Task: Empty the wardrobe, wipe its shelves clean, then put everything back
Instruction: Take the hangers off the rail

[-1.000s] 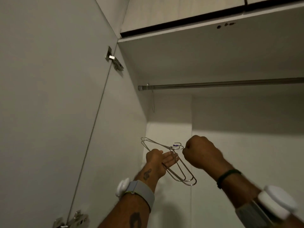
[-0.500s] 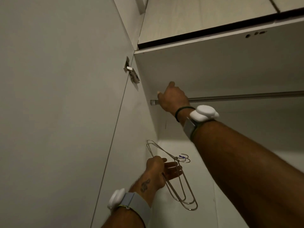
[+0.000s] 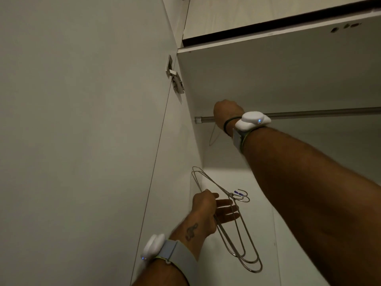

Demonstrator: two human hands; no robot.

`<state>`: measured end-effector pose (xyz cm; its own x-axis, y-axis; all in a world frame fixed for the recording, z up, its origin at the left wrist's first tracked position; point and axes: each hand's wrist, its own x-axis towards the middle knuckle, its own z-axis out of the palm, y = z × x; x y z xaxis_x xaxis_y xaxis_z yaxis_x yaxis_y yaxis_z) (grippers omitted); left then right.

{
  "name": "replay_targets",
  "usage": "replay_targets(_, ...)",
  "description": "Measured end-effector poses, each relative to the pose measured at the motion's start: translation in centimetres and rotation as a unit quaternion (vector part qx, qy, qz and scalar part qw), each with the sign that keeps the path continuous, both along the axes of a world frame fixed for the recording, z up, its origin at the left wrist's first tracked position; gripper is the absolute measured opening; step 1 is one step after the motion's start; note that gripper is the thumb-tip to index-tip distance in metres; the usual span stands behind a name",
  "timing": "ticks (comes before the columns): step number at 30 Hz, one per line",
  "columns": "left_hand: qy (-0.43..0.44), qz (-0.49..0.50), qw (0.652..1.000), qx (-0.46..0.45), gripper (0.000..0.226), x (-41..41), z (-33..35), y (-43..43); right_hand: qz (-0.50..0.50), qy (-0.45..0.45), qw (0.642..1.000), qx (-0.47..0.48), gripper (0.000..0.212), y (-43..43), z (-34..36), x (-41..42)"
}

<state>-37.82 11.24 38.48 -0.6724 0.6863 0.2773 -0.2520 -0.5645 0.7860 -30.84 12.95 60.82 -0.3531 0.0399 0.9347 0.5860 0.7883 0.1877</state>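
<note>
I look up into an open white wardrobe with a metal clothes rail (image 3: 321, 112) across its top. My right hand (image 3: 226, 110) is raised to the rail's left end, knuckles toward me and fingers hidden. A thin wire hanger (image 3: 212, 135) dangles from under that hand. Lower down, my left hand (image 3: 208, 209) holds a bundle of silver wire hangers (image 3: 240, 242). Their hooks (image 3: 241, 196) point right and their looped ends hang down. My left fingers lie fairly straight under the wires.
The open wardrobe door (image 3: 82, 120) fills the left side, joined by a metal hinge (image 3: 175, 80). The wardrobe's top panel (image 3: 288, 69) sits close above the rail. The pale back wall (image 3: 237, 162) lies behind the hangers. The rail to the right of my wrist is bare.
My right hand left the bundle, rose to the rail's left end and shifted slightly right along it, taking one hanger. The left hand kept its bundle. The view tilted up and closer.
</note>
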Motion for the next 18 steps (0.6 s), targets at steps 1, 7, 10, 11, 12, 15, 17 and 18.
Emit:
replay_targets(1, -0.002, -0.002, 1.000, 0.000, 0.032, 0.1, 0.0, 0.0, -0.002, 0.000, 1.000, 0.010, 0.026, -0.2, 0.3, 0.5)
replay_targets(7, -0.009, -0.034, 0.999, 0.010, 0.038, 0.9, -1.5, 1.4, -0.026, 0.031, 0.999, 0.015, 0.023, 0.3, -2.8, 4.7)
replay_targets(10, -0.020, -0.048, 0.998, 0.030, 0.048, 2.7, -3.1, 1.8, 0.024, 0.062, 0.995, -0.069, 0.013, 1.1, -7.7, 9.2)
replay_targets(11, -0.023, -0.049, 0.998, 0.039, 0.052, 3.3, -3.7, 1.9, 0.046, 0.074, 0.989, -0.119, 0.012, 1.7, -9.8, 10.7)
replay_targets(12, -0.025, -0.049, 0.998, 0.043, 0.056, 4.0, -4.4, 2.1, 0.074, 0.084, 0.978, -0.176, 0.014, 2.8, -12.1, 12.1)
replay_targets(15, -0.039, -0.046, 0.997, 0.038, 0.067, 7.2, -7.2, 2.9, 0.168, 0.106, 0.923, -0.330, 0.023, 5.2, -21.1, 17.2)
replay_targets(17, -0.065, -0.055, 0.996, 0.031, 0.076, 10.1, -9.6, 3.9, 0.172, 0.127, 0.896, -0.388, 0.029, 6.0, -26.9, 20.6)
replay_targets(18, -0.077, -0.063, 0.995, 0.027, 0.080, 11.6, -10.9, 4.5, 0.166, 0.144, 0.884, -0.412, 0.032, 5.9, -29.5, 22.2)
